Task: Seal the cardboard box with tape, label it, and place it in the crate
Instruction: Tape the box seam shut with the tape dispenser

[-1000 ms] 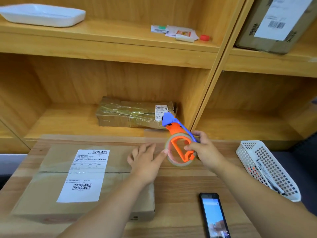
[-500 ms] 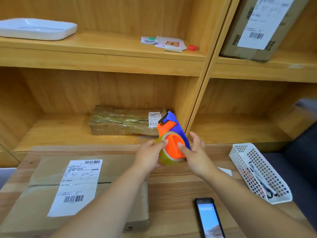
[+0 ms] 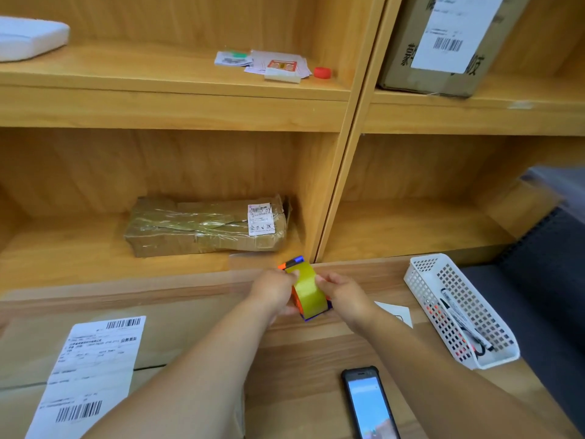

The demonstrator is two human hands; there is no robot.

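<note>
A flat cardboard box [image 3: 177, 337] lies on the wooden table at the lower left, with a white shipping label [image 3: 88, 372] on its top. Above the table's far edge, both hands hold an orange and blue tape dispenser [image 3: 308, 288] loaded with a yellowish tape roll. My left hand [image 3: 273, 291] grips its left side, thumb on the roll's top. My right hand [image 3: 343, 294] grips the right side. A white perforated crate [image 3: 421, 280] stands at the right of the table.
A phone [image 3: 368, 403] with a lit screen lies at the table's near edge. A white paper slip [image 3: 395, 313] lies beside the crate, which holds pens. The wooden shelves behind hold a taped parcel [image 3: 205, 226], a labelled carton [image 3: 443, 42], paper scraps and a white tray [image 3: 28, 38].
My left hand left the box top and joined the right hand on the tape dispenser. The dispenser turned so the tape roll's face points up. The view tilted upward.
</note>
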